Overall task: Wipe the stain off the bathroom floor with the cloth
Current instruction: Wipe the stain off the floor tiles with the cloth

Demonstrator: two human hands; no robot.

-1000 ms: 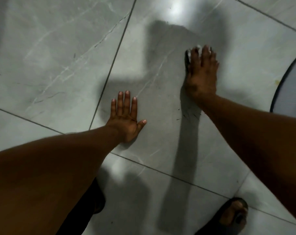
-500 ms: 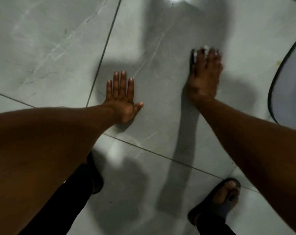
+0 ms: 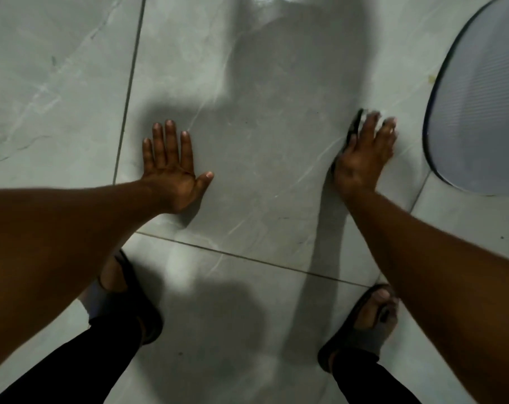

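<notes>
Wiping the floor [image 3: 72, 68], braced on one palm.
The left hand [image 3: 171, 167] is lying open and flat as a prop; the right hand [image 3: 364, 153] is pressing flat on the cloth [image 3: 354, 126], almost hidden beneath it, so the right is nearer. No stain is showing.

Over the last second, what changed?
The right hand, pressing the cloth, slid rightward toward the grey mat. The camera tilted down, so both sandalled feet now show. The left hand stayed flat on the floor tile, beside the same grout line.
</notes>
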